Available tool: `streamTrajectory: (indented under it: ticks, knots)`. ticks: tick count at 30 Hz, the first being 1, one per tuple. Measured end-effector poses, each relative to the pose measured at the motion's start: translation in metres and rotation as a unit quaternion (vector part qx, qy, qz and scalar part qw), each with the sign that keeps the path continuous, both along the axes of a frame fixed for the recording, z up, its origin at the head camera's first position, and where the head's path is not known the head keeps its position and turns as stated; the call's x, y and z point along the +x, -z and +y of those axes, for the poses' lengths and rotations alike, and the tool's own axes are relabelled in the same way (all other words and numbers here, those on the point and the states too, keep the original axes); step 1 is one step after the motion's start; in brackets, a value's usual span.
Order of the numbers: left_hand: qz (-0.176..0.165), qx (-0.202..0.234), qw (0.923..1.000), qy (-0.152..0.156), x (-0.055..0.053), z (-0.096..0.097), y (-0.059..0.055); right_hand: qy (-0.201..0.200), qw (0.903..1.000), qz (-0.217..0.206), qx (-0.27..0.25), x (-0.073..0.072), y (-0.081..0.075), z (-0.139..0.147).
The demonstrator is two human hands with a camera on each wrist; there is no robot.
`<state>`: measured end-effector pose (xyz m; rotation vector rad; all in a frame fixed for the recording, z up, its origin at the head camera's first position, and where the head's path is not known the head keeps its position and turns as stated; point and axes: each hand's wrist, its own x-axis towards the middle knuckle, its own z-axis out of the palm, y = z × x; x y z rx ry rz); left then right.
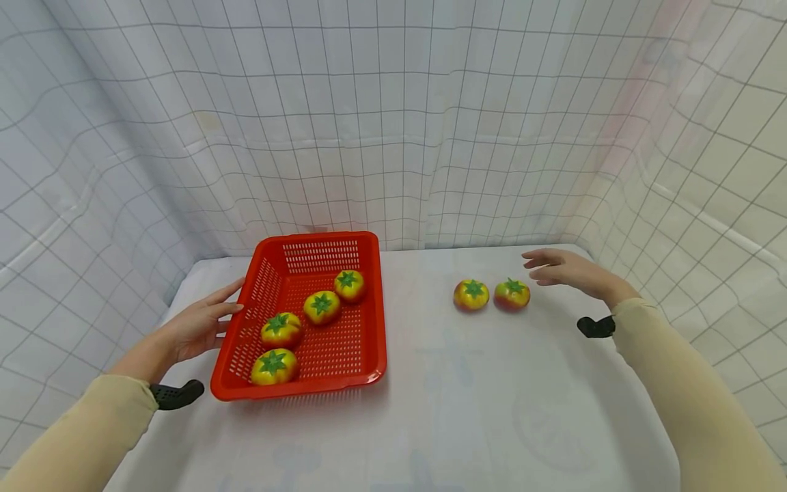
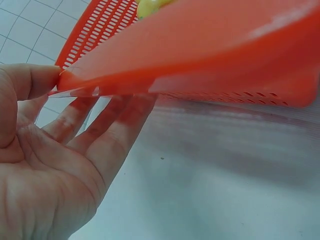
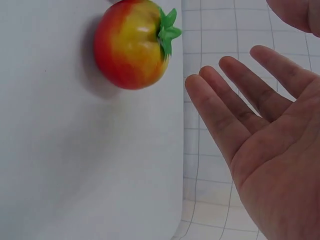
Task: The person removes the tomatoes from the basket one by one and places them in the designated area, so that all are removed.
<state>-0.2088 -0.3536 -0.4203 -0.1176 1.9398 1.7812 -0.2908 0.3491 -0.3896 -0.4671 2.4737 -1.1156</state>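
Observation:
A red plastic basket [image 1: 372,342] with slotted walls stands on the left of the table, several red-and-yellow toy tomatoes [image 1: 274,367] with green leaves inside it. My left hand [image 1: 195,331] holds its left side. In the left wrist view, the thumb lies on the basket's rim [image 2: 165,65] while the other fingers reach beneath it. On the right of the table, two more tomatoes [image 1: 471,295] sit side by side. My right hand [image 1: 568,273] hovers just right of the nearer tomato [image 3: 131,45], fingers extended and apart from it, holding nothing.
The white table [image 1: 455,410] reaches back to a white grid-patterned curtain [image 1: 393,137], which also hangs along both sides. Black wrist straps or mounts [image 1: 178,395] show at both sleeve cuffs.

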Motion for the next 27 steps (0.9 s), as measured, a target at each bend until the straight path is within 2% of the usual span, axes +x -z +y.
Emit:
streamTrajectory:
  ticks: [5,13,27]
  knots:
    - [0.0,0.005,1.0,-0.001,-0.001,-0.001,0.0,-0.002,1.0,0.01,0.001,0.001,-0.006,-0.015]
    - [-0.006,0.01,0.9999,-0.005,-0.001,-0.002,0.003,-0.021,0.9994,0.008,-0.026,0.002,-0.014,-0.04]
    - [-0.008,0.013,0.9999,-0.003,0.0,0.0,0.0,-0.053,0.9966,0.002,-0.063,0.006,-0.026,-0.078]
